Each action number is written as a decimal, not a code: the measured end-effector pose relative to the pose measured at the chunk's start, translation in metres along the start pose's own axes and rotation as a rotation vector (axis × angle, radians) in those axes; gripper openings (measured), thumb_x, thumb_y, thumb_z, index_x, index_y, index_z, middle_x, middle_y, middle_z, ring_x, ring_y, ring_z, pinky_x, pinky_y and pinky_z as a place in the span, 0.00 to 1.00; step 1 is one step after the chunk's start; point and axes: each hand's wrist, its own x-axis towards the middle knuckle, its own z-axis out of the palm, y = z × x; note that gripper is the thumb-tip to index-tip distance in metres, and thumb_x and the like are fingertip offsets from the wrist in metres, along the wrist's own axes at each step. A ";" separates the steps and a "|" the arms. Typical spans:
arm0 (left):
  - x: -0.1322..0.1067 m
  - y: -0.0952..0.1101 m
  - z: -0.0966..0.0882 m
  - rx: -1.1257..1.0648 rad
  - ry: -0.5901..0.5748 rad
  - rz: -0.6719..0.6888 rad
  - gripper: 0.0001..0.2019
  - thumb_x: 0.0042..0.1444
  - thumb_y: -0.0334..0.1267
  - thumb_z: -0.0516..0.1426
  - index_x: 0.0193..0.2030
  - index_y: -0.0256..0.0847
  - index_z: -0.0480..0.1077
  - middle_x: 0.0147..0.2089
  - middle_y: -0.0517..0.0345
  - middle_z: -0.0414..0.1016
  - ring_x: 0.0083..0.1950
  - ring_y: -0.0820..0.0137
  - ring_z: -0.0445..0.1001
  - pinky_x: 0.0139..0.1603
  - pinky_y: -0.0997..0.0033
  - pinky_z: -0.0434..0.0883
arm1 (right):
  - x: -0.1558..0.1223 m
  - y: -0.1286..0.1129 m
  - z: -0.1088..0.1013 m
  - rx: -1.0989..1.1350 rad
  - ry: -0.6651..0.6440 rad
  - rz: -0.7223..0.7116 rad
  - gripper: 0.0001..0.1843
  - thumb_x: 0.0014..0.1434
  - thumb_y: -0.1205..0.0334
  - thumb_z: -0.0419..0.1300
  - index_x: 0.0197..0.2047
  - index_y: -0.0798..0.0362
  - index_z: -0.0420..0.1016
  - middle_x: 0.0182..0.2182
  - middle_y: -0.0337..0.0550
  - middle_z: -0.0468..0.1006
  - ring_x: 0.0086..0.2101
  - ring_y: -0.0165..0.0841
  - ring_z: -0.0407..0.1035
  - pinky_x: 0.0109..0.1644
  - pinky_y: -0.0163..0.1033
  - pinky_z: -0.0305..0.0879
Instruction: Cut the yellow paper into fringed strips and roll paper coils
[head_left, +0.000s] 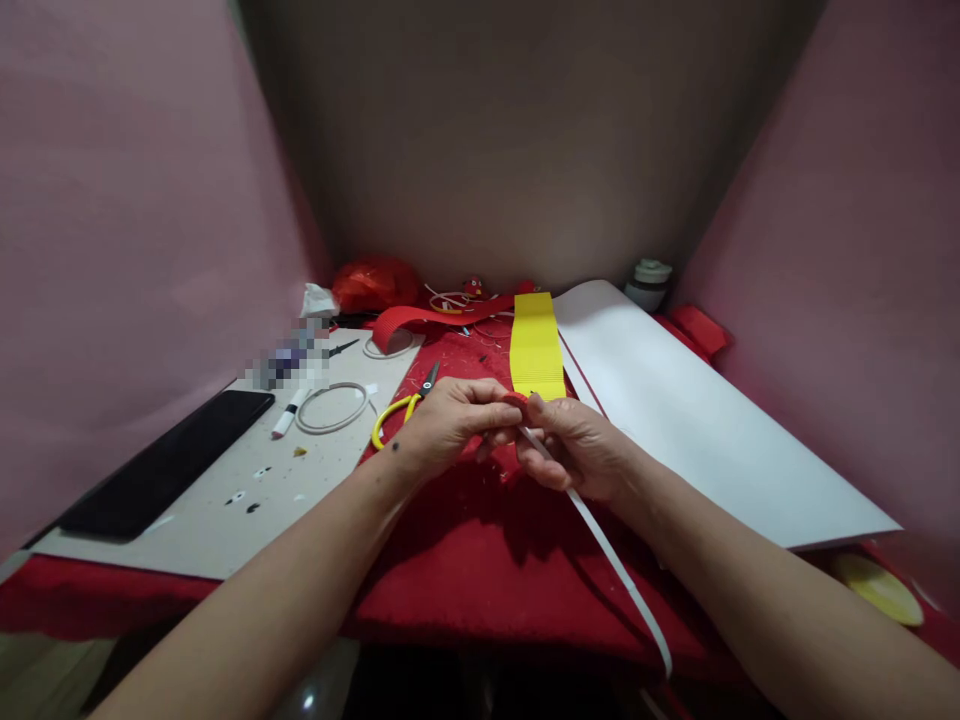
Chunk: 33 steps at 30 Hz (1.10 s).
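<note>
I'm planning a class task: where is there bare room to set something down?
Bare: the white sheet, between the yellow strip and right forearm; the red cloth between the left forearm and the dangling white strip. Crowded: the far edge around the red bag; the grey board holding a black slab, coil and scraps.

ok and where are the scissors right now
In the head view, the scissors are just left of centre, by the grey board's right edge, partly hidden behind the left hand.
</note>
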 end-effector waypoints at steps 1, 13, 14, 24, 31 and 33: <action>0.000 0.000 0.000 0.011 0.007 0.010 0.08 0.52 0.36 0.58 0.27 0.32 0.70 0.21 0.61 0.68 0.20 0.79 0.64 0.19 0.80 0.60 | 0.000 0.000 -0.001 0.003 -0.016 0.006 0.27 0.50 0.40 0.61 0.32 0.62 0.74 0.12 0.37 0.69 0.10 0.20 0.54 0.11 0.27 0.44; -0.001 0.005 -0.006 0.060 0.013 0.041 0.06 0.50 0.34 0.59 0.30 0.31 0.73 0.23 0.58 0.74 0.21 0.76 0.69 0.19 0.78 0.68 | 0.000 -0.001 -0.003 0.051 -0.054 0.108 0.24 0.56 0.44 0.58 0.30 0.61 0.73 0.11 0.35 0.68 0.08 0.19 0.52 0.10 0.26 0.44; 0.000 0.004 -0.007 0.086 0.016 0.050 0.06 0.49 0.34 0.59 0.30 0.31 0.73 0.23 0.58 0.74 0.21 0.76 0.69 0.19 0.78 0.68 | 0.000 -0.002 -0.003 0.050 -0.042 0.122 0.24 0.56 0.44 0.58 0.29 0.61 0.73 0.11 0.35 0.68 0.08 0.19 0.52 0.10 0.26 0.44; 0.001 0.002 -0.012 0.468 0.038 0.218 0.05 0.51 0.31 0.56 0.29 0.35 0.73 0.25 0.61 0.70 0.22 0.78 0.68 0.22 0.81 0.65 | 0.001 -0.001 -0.003 -0.014 0.057 0.180 0.26 0.52 0.42 0.61 0.32 0.62 0.74 0.12 0.36 0.68 0.09 0.19 0.53 0.10 0.25 0.44; -0.002 0.005 -0.001 0.067 0.040 0.021 0.07 0.50 0.37 0.59 0.30 0.34 0.71 0.22 0.62 0.68 0.20 0.78 0.65 0.20 0.79 0.61 | 0.002 0.002 -0.004 0.067 -0.061 0.059 0.24 0.52 0.43 0.61 0.30 0.61 0.74 0.10 0.34 0.67 0.09 0.19 0.52 0.11 0.25 0.47; -0.002 0.004 0.004 -0.060 0.019 -0.021 0.08 0.51 0.38 0.59 0.28 0.34 0.70 0.21 0.63 0.67 0.19 0.80 0.63 0.20 0.79 0.60 | 0.002 0.004 -0.003 0.071 -0.081 0.011 0.25 0.51 0.42 0.62 0.28 0.60 0.73 0.10 0.34 0.66 0.09 0.19 0.52 0.11 0.25 0.47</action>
